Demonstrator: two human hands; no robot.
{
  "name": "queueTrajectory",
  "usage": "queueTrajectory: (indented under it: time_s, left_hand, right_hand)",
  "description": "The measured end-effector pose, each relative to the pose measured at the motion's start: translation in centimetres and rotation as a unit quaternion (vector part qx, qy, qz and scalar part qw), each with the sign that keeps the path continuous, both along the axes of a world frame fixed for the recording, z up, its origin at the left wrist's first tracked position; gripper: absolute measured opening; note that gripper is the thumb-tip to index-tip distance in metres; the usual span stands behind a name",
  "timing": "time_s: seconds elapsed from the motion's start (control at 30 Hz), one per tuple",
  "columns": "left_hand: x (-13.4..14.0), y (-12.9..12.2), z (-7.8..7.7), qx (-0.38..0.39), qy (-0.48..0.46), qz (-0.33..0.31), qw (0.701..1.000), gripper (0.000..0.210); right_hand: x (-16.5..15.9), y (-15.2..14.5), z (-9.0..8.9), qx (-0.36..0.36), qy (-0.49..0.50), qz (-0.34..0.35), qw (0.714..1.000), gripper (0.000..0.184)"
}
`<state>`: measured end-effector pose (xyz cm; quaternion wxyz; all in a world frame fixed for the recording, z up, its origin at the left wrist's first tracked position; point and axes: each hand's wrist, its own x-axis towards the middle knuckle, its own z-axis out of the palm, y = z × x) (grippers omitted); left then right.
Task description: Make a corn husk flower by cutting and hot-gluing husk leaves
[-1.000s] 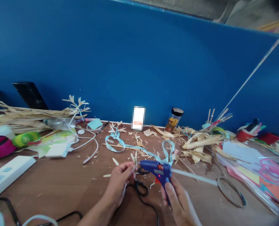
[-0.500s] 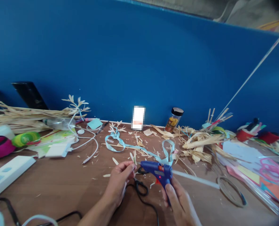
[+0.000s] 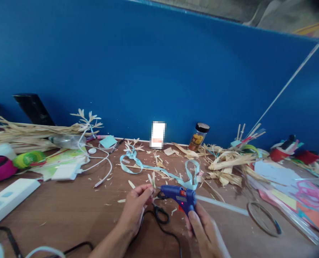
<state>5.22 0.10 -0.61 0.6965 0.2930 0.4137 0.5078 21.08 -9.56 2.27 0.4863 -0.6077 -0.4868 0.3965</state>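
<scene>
Between thumb and fingers, my left hand (image 3: pixel 138 205) pinches a small pale dried-husk petal piece (image 3: pixel 153 179), its tips pointing up. My right hand (image 3: pixel 202 225) is wrapped round the handle of a blue glue gun (image 3: pixel 179 194) with a red light lit on its side. The gun's nozzle points left and is at or very close to the husk piece; contact cannot be made out. A long translucent glue stick (image 3: pixel 222 205) sticks out of the gun's back. Black-handled scissors (image 3: pixel 161 215) lie on the table beneath, partly hidden by the left hand and gun.
Light blue ribbon (image 3: pixel 132 165) and husk scraps lie beyond my hands. A black-lidded jar (image 3: pixel 199 137) stands by the blue partition (image 3: pixel 159 71). Dried husks (image 3: pixel 229 161) are piled at right, near a tape ring (image 3: pixel 265 218). At left are a white power strip (image 3: pixel 13 200) and charger (image 3: pixel 66 171).
Both hands hold nearly the same pose, with the glue gun's nozzle still beside the husk piece. The gun has shifted very slightly left.
</scene>
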Motion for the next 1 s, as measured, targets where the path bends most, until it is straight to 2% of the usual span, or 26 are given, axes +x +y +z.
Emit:
queueTrajectory:
  time_s: [0.4, 1.0]
  left_hand:
    - [-0.12, -0.07, -0.21, 0.001, 0.005, -0.005, 1.0, 0.016]
    - [-0.06, 0.02, -0.2, 0.009, 0.004, -0.016, 1.0, 0.014]
  right_hand:
    - [0.2, 0.39, -0.65, 0.007, -0.025, 0.021, 0.999, 0.038]
    - [0.19, 0.37, -0.47, 0.019, -0.039, 0.026, 0.999, 0.037]
